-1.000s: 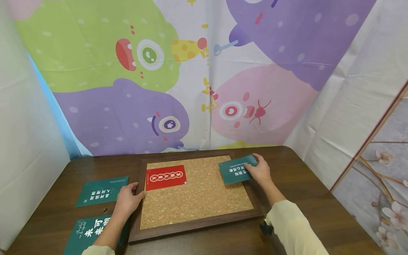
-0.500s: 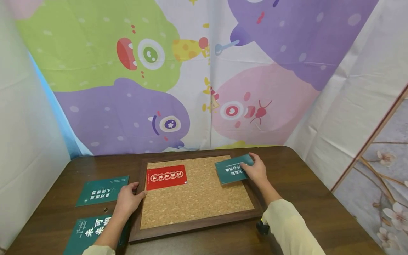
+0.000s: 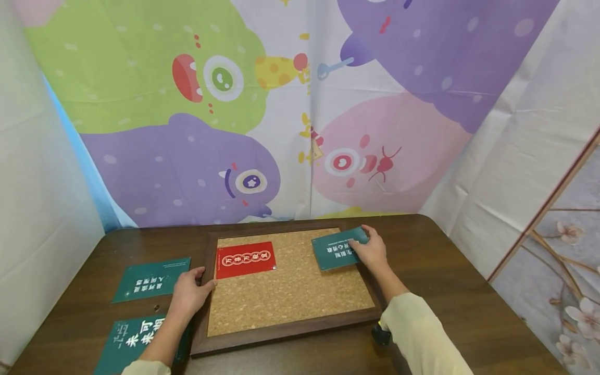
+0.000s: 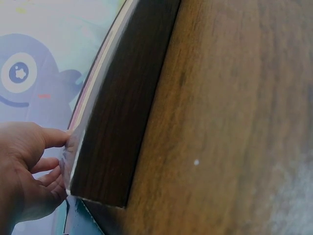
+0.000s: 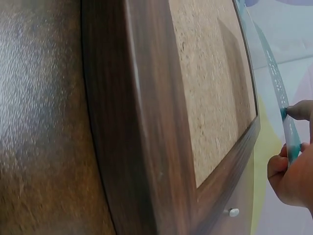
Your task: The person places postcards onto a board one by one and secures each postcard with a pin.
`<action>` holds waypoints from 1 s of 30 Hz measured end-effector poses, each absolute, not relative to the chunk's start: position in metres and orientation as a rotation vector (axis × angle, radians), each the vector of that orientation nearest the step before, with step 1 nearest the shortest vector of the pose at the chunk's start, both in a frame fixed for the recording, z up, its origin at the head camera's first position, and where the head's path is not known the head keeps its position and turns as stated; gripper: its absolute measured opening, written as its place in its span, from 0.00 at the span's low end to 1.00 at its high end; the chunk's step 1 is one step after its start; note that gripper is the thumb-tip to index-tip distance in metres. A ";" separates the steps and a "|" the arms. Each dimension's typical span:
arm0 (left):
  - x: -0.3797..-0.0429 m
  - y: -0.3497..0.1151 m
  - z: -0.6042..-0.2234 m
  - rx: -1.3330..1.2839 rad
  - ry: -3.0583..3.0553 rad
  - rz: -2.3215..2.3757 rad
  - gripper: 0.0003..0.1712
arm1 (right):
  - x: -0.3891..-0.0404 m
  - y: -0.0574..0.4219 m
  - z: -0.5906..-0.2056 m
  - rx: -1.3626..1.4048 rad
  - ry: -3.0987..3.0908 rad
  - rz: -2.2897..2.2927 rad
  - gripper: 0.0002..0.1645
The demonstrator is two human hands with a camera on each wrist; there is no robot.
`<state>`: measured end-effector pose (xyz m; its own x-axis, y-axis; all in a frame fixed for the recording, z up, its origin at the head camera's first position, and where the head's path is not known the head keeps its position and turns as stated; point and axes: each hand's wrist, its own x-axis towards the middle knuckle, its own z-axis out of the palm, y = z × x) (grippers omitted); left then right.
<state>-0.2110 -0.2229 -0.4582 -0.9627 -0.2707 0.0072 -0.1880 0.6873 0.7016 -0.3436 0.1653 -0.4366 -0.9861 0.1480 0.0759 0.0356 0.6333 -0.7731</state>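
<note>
My left hand [image 3: 189, 292] holds the left side of the brown frame [image 3: 281, 333] of a cork board [image 3: 281, 304], thumb on the frame and fingers along its outer edge. My right hand [image 3: 373, 253] pinches a green card [image 3: 332, 254] with white lettering by its right end. In the right wrist view the card [image 5: 278, 81] stands off the cork and casts a shadow on it. On the cork's upper left lies a red card [image 3: 246, 261] with white lettering and a small shiny dot at its lower right corner.
Two more green cards lie left of the board: an upper card [image 3: 152, 278] and a lower card [image 3: 126, 338] partly covered by my left forearm. A small pin-like thing [image 5: 234, 212] is beyond the frame. A cartoon-printed cloth [image 3: 300, 104] hangs behind the brown table [image 3: 469, 302].
My right hand has moved a little to the left over the cork with the green card. The left hand keeps its place at the frame.
</note>
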 end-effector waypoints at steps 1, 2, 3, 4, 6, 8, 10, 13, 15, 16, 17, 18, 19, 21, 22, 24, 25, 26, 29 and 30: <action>-0.211 -0.223 -0.458 0.377 -2.785 -1.139 0.32 | -0.343 0.165 -0.437 -0.157 -2.717 1.284 0.37; -0.211 -0.223 -0.458 0.373 -2.786 -1.138 0.32 | -0.344 0.164 -0.437 -0.167 -2.715 1.286 0.37; -0.211 -0.223 -0.458 0.370 -2.787 -1.137 0.32 | -0.343 0.163 -0.437 -0.167 -2.715 1.289 0.37; -0.211 -0.223 -0.458 0.367 -2.787 -1.136 0.32 | -0.343 0.162 -0.437 -0.171 -2.715 1.289 0.37; -0.210 -0.223 -0.457 0.363 -2.788 -1.134 0.32 | -0.343 0.160 -0.437 -0.173 -2.715 1.286 0.37; -0.210 -0.223 -0.457 0.363 -2.788 -1.131 0.32 | -0.343 0.158 -0.437 -0.169 -2.715 1.292 0.37; -0.210 -0.223 -0.457 0.366 -2.787 -1.131 0.32 | -0.343 0.156 -0.437 -0.172 -2.717 1.297 0.37; -0.210 -0.223 -0.457 0.374 -2.786 -1.130 0.32 | -0.343 0.154 -0.437 -0.172 -2.722 1.304 0.37; -0.210 -0.223 -0.458 0.380 -2.783 -1.133 0.32 | -0.343 0.153 -0.438 -0.170 -2.725 1.302 0.37; -0.210 -0.223 -0.458 0.381 -2.783 -1.134 0.32 | -0.344 0.152 -0.438 -0.170 -2.723 1.302 0.37; -0.210 -0.223 -0.458 0.384 -2.782 -1.135 0.32 | -0.344 0.151 -0.439 -0.171 -2.721 1.303 0.37; -0.210 -0.223 -0.458 0.386 -2.780 -1.134 0.31 | -0.345 0.151 -0.439 -0.166 -2.718 1.301 0.37; -0.210 -0.223 -0.458 0.386 -2.779 -1.137 0.31 | -0.345 0.150 -0.439 -0.169 -2.715 1.300 0.37; -0.211 -0.223 -0.458 0.386 -2.780 -1.137 0.32 | -0.346 0.148 -0.440 -0.176 -2.708 1.304 0.37; -0.211 -0.223 -0.458 0.386 -2.779 -1.136 0.32 | -0.347 0.147 -0.440 -0.174 -2.706 1.302 0.37; -0.211 -0.223 -0.459 0.386 -2.778 -1.130 0.31 | -0.347 0.145 -0.440 -0.171 -2.706 1.306 0.37; -0.211 -0.223 -0.459 0.387 -2.778 -1.131 0.31 | -0.347 0.144 -0.440 -0.175 -2.709 1.303 0.37; -0.212 -0.224 -0.459 0.387 -2.778 -1.130 0.31 | -0.347 0.143 -0.441 -0.173 -2.712 1.299 0.37; -0.212 -0.223 -0.459 0.392 -2.776 -1.127 0.31 | -0.347 0.142 -0.441 -0.174 -2.721 1.294 0.37; -0.212 -0.223 -0.459 0.395 -2.776 -1.129 0.31 | -0.347 0.141 -0.440 -0.174 -2.722 1.290 0.37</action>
